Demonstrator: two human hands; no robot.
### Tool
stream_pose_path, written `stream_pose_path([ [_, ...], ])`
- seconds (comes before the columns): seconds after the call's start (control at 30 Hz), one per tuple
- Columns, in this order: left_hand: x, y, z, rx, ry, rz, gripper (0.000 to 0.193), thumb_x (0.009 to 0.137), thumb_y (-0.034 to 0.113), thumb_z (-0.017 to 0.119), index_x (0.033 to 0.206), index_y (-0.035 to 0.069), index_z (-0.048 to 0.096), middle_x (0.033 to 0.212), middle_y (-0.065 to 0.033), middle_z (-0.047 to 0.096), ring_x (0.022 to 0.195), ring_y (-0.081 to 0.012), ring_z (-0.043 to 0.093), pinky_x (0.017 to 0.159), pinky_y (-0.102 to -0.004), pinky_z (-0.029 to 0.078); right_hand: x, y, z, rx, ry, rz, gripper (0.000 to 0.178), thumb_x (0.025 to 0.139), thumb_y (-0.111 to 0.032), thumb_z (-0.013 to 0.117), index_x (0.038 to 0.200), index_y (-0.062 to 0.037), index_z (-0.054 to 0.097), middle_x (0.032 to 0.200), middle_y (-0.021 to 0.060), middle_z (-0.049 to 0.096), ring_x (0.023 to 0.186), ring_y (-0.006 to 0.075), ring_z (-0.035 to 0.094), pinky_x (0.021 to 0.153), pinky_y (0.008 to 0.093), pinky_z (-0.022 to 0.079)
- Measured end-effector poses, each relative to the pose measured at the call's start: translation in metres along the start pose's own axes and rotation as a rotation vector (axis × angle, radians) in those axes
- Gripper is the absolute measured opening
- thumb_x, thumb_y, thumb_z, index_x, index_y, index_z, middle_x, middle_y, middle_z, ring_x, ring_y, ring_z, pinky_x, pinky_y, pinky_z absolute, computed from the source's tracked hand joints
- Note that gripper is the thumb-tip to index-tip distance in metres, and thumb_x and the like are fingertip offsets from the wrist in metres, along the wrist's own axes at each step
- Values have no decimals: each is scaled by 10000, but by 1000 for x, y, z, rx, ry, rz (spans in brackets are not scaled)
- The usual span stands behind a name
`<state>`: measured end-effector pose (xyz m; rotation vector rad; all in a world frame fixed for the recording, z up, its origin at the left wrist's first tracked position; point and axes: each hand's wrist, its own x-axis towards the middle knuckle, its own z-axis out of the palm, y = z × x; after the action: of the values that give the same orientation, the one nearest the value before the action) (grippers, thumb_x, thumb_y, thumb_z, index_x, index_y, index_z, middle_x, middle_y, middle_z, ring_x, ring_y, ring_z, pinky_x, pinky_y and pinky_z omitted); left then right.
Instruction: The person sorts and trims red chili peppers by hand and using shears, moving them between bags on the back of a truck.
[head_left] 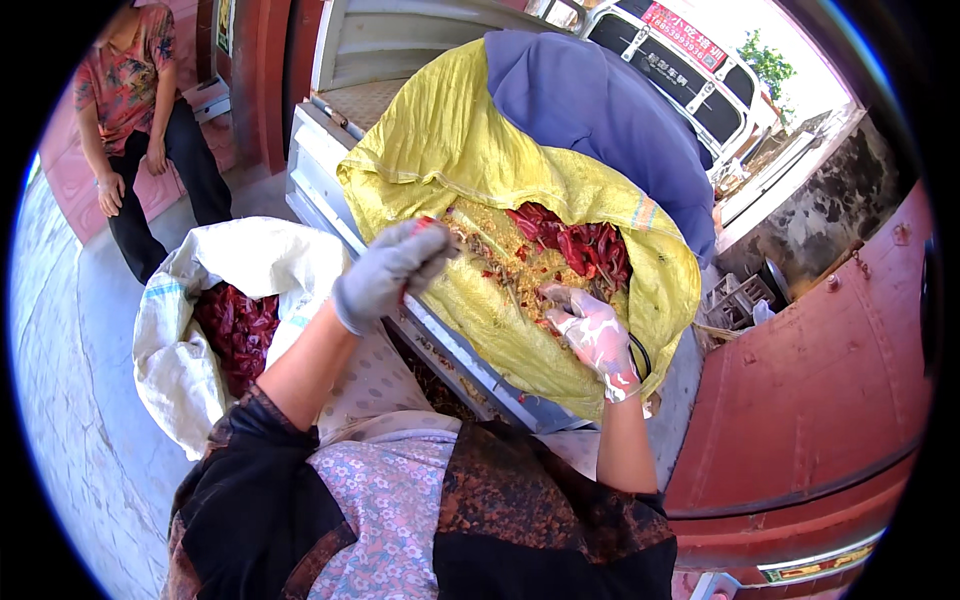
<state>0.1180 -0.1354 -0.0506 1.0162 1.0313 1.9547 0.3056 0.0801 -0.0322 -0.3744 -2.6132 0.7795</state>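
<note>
Gloves covered both hands. The left hand (385, 272), in a grey knitted glove, sat at the centre of the frame with its fingers clenched around a small red chilli piece (425, 224) that peeked out at the fingertips. The right hand (592, 335), in a pale glove stained pink and red, lay lower and to the right, fingers curled down into the loose seeds and flakes; whether it gripped anything could not be told.

Two woven plastic sacks were in view. The yellow sack (470, 150) filled the upper centre, its crinkled mouth folded open over a heap of wrinkled dried red chillies (580, 245) and a bed of yellowish seeds. The white sack (180, 350) slumped at the left of the frame, also open, holding darker red chillies (238, 330).

A smooth blue cloth bundle (600, 105) rested on the yellow sack's far side. One other person (140, 110) in a patterned red shirt stood at the upper left.
</note>
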Motion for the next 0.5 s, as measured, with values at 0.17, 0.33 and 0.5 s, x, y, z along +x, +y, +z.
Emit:
stream_pose_path([
  [0.17,-40,4,-109,510,471,-90,231,886,242,526,854,22,588,646,20,490,538,-47,406,495,-204,340,43,19,-9,-83,122,113,186,821,-173,620,964,-62,661,888,114,663,794,207,629,718,306,481],
  [0.33,-136,-18,-184,1392,649,-427,368,834,366,536,891,8,600,840,-160,646,808,-308,614,721,-378,463,108,36,28,-526,41,41,382,814,-205,632,1174,-99,563,1153,132,590,1039,267,577,894,334,451],
  [0.5,-146,-36,-202,1777,560,-668,433,811,432,542,1045,70,575,1020,-155,612,956,-315,586,823,-408,438,149,113,79,620,281,266,151,804,-91,652,917,4,623,845,34,612,680,147,550,628,317,469],
])
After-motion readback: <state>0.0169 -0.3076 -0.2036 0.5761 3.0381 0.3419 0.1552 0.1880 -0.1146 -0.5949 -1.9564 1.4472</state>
